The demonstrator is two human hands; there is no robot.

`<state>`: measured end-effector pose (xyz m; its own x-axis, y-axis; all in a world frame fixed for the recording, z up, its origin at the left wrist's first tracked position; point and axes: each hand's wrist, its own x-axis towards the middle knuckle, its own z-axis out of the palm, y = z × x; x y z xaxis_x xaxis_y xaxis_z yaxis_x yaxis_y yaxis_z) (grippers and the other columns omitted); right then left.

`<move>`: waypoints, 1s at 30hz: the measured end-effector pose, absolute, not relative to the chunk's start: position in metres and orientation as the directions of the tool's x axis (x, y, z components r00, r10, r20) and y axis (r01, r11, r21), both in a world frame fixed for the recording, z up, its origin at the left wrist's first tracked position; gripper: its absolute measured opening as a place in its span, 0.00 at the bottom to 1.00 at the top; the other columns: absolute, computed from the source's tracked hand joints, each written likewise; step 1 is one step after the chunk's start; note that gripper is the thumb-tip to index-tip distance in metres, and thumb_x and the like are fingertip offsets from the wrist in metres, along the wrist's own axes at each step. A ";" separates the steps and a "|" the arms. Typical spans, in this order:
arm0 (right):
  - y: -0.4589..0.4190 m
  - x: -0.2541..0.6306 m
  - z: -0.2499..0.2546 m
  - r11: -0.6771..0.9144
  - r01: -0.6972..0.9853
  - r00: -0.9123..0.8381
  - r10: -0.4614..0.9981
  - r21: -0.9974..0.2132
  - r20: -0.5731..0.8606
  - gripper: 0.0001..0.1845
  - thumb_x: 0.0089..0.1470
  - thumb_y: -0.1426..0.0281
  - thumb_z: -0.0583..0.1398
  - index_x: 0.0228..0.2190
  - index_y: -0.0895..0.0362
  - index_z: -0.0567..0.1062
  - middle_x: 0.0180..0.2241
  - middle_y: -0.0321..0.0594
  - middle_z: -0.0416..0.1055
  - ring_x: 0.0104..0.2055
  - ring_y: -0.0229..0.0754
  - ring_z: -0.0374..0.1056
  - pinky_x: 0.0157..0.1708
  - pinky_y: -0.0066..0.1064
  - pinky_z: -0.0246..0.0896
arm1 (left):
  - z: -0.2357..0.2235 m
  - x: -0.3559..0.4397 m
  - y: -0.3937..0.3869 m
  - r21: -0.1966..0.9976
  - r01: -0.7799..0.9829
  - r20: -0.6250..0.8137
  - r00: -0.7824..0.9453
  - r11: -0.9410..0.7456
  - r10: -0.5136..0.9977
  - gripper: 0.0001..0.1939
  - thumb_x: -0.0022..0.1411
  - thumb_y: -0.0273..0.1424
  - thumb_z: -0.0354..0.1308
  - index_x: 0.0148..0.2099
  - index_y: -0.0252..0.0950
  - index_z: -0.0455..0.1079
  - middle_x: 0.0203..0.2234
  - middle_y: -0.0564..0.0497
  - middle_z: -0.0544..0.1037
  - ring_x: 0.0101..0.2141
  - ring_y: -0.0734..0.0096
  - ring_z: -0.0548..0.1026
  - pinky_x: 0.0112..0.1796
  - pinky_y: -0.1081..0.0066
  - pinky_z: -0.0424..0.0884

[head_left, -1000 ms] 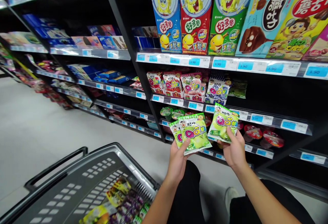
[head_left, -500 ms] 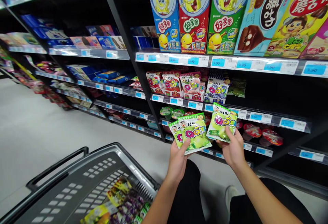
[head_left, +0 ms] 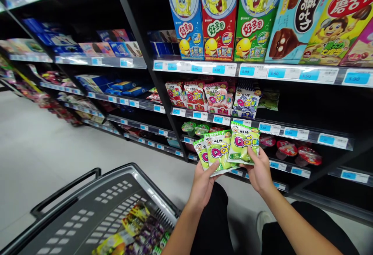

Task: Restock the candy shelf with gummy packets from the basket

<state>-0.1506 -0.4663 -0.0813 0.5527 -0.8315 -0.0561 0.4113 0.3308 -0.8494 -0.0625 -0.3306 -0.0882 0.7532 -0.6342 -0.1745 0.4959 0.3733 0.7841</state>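
My left hand (head_left: 204,181) is closed on two green gummy candy bags (head_left: 217,152), fanned so that one overlaps the other, the thumb lying on the front. Pinched in my right hand (head_left: 260,167) is another green gummy candy bag (head_left: 244,144) of the same kind. Its left edge laps over the right side of the bags in my left hand. All the bags face me and are held in front of the lower shelves. On the shelf just above stand red and pink gummy bags (head_left: 195,95) and a dark blue one (head_left: 245,101).
A grey shopping basket (head_left: 116,189) with colourful snack packs (head_left: 142,227) inside stands at the lower left. Cartoon biscuit boxes (head_left: 219,23) line the upper shelf. Jelly cups (head_left: 287,149) sit on the low shelf. Pale floor (head_left: 72,146) runs along the shelving to the left.
My right hand has moved left and slightly down with its bag, which now overlaps the bags in my left hand. The left hand has barely shifted.
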 end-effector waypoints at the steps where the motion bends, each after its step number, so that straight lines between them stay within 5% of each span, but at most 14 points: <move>1: -0.466 -0.150 -0.081 0.331 0.411 0.551 -0.832 -0.849 -0.058 0.30 0.42 0.54 0.74 0.44 0.54 0.73 0.43 0.41 0.77 0.37 0.46 0.75 0.23 0.30 0.74 | -0.088 -0.063 -0.331 0.786 0.494 -0.170 0.751 0.372 -0.638 0.32 0.50 0.33 0.74 0.56 0.34 0.68 0.50 0.40 0.78 0.45 0.59 0.79 0.39 0.70 0.78; 13: -0.466 -0.150 -0.078 0.340 0.411 0.548 -0.834 -0.846 -0.069 0.31 0.40 0.55 0.74 0.42 0.54 0.73 0.41 0.39 0.77 0.35 0.45 0.74 0.20 0.28 0.73 | -0.091 -0.063 -0.331 0.799 0.493 -0.201 0.758 0.344 -0.620 0.37 0.45 0.33 0.77 0.56 0.34 0.67 0.50 0.38 0.79 0.48 0.49 0.78 0.44 0.60 0.78; 30: -0.468 -0.150 -0.077 0.337 0.421 0.535 -0.842 -0.842 -0.069 0.31 0.39 0.56 0.75 0.43 0.53 0.74 0.42 0.39 0.77 0.36 0.45 0.74 0.22 0.30 0.74 | -0.096 -0.061 -0.332 0.804 0.482 -0.228 0.790 0.347 -0.569 0.37 0.44 0.35 0.77 0.54 0.34 0.67 0.48 0.39 0.79 0.42 0.56 0.80 0.37 0.66 0.77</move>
